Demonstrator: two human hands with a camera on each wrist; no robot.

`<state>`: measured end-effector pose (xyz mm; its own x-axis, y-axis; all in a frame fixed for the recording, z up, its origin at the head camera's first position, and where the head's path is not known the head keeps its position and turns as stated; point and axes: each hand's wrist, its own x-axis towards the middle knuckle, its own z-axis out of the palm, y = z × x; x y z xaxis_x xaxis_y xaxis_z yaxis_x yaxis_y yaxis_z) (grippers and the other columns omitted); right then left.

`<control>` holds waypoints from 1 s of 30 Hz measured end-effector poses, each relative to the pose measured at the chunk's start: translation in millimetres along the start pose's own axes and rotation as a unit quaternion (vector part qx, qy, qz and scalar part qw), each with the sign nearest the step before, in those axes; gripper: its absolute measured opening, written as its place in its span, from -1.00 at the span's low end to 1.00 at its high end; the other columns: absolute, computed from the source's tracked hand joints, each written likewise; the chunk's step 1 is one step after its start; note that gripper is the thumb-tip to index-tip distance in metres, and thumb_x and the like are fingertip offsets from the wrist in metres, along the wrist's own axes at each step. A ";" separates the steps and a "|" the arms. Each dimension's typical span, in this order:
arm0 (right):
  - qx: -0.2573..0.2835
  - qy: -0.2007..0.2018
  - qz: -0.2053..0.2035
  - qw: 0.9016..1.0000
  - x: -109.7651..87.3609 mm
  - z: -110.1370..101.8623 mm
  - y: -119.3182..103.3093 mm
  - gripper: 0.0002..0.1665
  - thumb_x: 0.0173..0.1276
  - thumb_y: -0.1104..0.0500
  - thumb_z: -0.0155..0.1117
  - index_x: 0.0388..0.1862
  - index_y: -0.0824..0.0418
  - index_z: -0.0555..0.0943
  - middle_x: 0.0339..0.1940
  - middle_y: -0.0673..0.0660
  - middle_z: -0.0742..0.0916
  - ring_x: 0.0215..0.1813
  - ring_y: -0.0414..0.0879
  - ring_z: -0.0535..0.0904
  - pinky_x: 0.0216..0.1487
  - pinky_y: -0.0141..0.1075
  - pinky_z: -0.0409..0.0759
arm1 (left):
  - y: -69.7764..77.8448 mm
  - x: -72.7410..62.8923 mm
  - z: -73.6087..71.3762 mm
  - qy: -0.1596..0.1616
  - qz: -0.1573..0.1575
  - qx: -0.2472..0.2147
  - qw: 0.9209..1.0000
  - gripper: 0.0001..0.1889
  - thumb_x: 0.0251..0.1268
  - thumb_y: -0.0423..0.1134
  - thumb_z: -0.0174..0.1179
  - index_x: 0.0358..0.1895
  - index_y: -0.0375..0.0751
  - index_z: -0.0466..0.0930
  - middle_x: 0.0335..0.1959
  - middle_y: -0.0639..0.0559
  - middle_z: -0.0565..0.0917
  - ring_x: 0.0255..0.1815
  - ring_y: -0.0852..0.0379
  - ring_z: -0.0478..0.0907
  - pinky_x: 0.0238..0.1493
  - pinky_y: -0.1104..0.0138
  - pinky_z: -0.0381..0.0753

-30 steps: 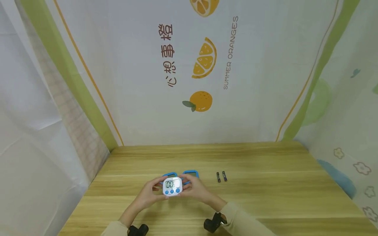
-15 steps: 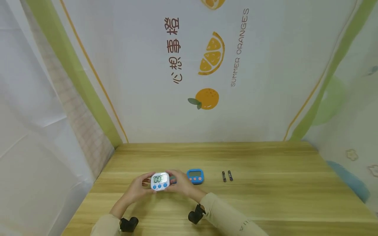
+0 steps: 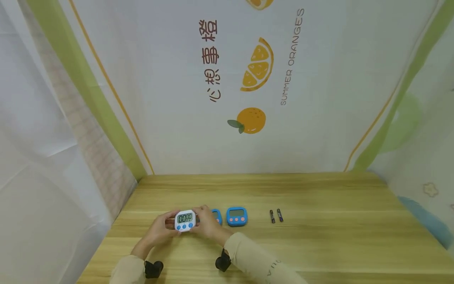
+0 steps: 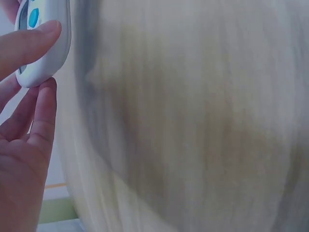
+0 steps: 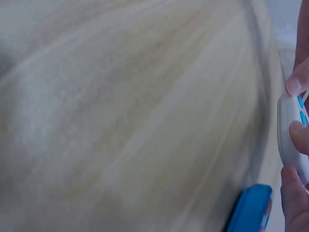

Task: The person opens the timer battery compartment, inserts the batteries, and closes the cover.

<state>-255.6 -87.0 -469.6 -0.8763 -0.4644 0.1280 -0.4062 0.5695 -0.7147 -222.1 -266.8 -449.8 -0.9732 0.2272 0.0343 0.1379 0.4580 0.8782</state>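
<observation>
A white digital timer (image 3: 185, 221) with blue buttons is held up in both hands, its screen showing zeros and facing the head camera. My left hand (image 3: 159, 229) grips its left side; in the left wrist view the thumb (image 4: 38, 43) lies on the front of the white timer (image 4: 50, 63) and fingertips support its edge. On the opposite side, my right hand (image 3: 210, 225) pinches the timer. Just beyond the right hand lies a blue timer (image 3: 217, 215), partly hidden by it. Another blue timer (image 3: 237, 217) with pink buttons lies fully visible to its right.
Two small batteries (image 3: 272, 216) lie side by side on the wooden table (image 3: 319, 236), right of the blue timers. A printed white curtain (image 3: 177, 138) hangs behind the table's far edge, and more cloth hangs at both sides.
Both hands have carried the white timer to the left, uncovering the blue timers more. Its zeros now read more fully. The head view has shifted slightly.
</observation>
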 end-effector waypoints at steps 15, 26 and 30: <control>-0.020 -0.004 -0.049 0.999 14.0 8.9 1.4 -0.45 -0.07 0.27 0.44 -0.05 0.39 0.52 -0.20 0.15 0.63 -0.16 -0.14 0.51 -0.19 -0.50 0.49 | -13.0 5.1 -5.1 -0.003 -0.035 0.007 0.999 -0.29 -0.21 -0.63 0.28 0.13 -0.68 0.17 -0.11 -0.38 0.44 -0.20 -0.11 0.49 -0.28 0.27 0.56; -0.023 -0.002 -0.041 0.999 16.3 10.0 -0.9 -0.68 -0.04 0.31 0.39 -0.25 0.35 0.58 -0.48 0.01 0.60 -0.47 -0.32 0.41 -0.50 -0.59 0.38 | -16.7 9.2 -9.3 -0.019 -0.045 -0.006 0.999 -0.29 -0.17 -0.66 0.23 0.16 -0.68 0.13 -0.09 -0.41 0.43 -0.14 -0.16 0.47 -0.31 0.30 0.57; -0.027 0.010 -0.049 0.998 16.8 9.1 -0.1 -0.79 -0.04 0.33 0.38 -0.37 0.34 0.58 -0.63 -0.02 0.52 -0.58 -0.34 0.29 -0.62 -0.58 0.27 | -17.6 10.1 -8.2 -0.004 -0.061 -0.010 0.998 -0.31 -0.15 -0.67 0.20 0.17 -0.65 0.14 -0.07 -0.41 0.43 -0.12 -0.15 0.46 -0.33 0.31 0.56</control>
<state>-267.9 -101.0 -473.6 -0.8362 -0.5070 0.2090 -0.5031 0.5576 -0.6602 -235.9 -279.7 -461.0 -0.9812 0.1769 -0.0768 0.0145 0.4647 0.8854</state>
